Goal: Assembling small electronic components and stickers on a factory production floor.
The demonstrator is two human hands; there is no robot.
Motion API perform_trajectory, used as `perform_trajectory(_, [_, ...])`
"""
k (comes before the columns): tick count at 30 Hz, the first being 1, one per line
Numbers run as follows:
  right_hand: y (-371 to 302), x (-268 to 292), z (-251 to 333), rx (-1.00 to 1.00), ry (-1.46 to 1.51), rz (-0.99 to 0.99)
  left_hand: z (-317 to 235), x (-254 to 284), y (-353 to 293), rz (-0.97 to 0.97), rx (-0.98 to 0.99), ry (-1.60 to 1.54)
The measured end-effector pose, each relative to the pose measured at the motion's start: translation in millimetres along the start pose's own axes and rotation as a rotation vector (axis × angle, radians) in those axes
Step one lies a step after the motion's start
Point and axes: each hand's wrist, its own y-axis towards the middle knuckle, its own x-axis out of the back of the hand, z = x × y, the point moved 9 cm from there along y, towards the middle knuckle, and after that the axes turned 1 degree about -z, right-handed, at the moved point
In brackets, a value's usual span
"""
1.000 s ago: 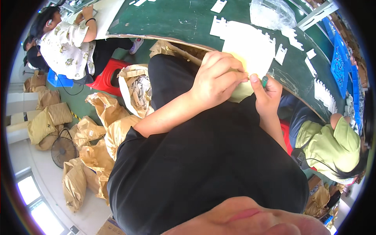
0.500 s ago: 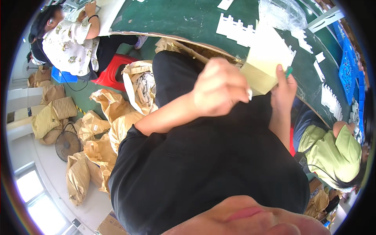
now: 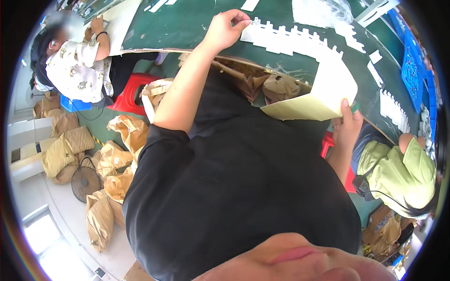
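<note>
My left hand (image 3: 226,32) reaches out over the green table, thumb and forefinger pinched at the left end of a row of white toothed plastic parts (image 3: 281,40). Whatever sits between those fingertips is too small to make out. In my right hand (image 3: 348,122) is a pale yellow sheet (image 3: 307,107), bent so that one flap stands up and another hangs over the table's near edge. The upright flap covers the right end of the row. Close to the right fingers shows a small green thing (image 3: 355,107), its kind unclear.
More white parts (image 3: 393,110) and a clear plastic bag (image 3: 323,11) lie on the table (image 3: 187,23). Blue bins (image 3: 411,75) stand at the right. Brown paper bags (image 3: 281,87) sit below the edge. Co-workers sit at left (image 3: 75,70) and right (image 3: 398,168).
My left hand has moved from beside the sheet, away from my body, to the row's left end. The sheet has swung lower and opened toward me, uncovering more of the row.
</note>
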Motion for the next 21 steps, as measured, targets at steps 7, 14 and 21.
perform_trajectory(7, [-5.4, 2.6, 3.2, -0.024, 0.136, 0.077, 18.1, -26.1, 5.5, 0.132, 0.101, 0.073])
perform_trajectory(14, [-0.9, -1.5, 6.0, -0.011, 0.083, 0.095, 26.3, -17.6, 1.5, 0.039, 0.062, 0.212])
perform_trajectory(21, [-8.3, -10.2, 15.2, 0.006, 0.056, 0.053, 23.3, -28.8, -10.3, 0.147, 0.093, 0.343])
